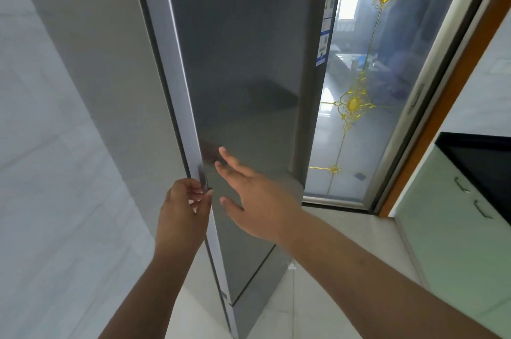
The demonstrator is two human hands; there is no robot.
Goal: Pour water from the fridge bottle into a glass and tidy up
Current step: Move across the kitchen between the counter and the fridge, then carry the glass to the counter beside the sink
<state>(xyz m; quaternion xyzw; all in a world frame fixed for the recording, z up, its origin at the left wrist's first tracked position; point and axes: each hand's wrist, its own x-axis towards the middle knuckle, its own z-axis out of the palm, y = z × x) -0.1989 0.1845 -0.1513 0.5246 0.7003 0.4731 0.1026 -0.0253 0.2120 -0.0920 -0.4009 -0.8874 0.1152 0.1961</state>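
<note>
At the fridge door [249,76] edge, the handle strip is pinched by the left hand [182,208] for pulling; the right hand [257,200] is held flat against the panel, fingers straight. Bottle and glass are not visible.

Fridge door [249,76]: brushed grey metal, smooth, softly reflective. Sticker [327,26]: glossy paper. Sliding door [359,76]: frosted glass, gilt inlay. Wall [55,145]: glossy pale tile. Counter [481,161]: glossy black.
</note>
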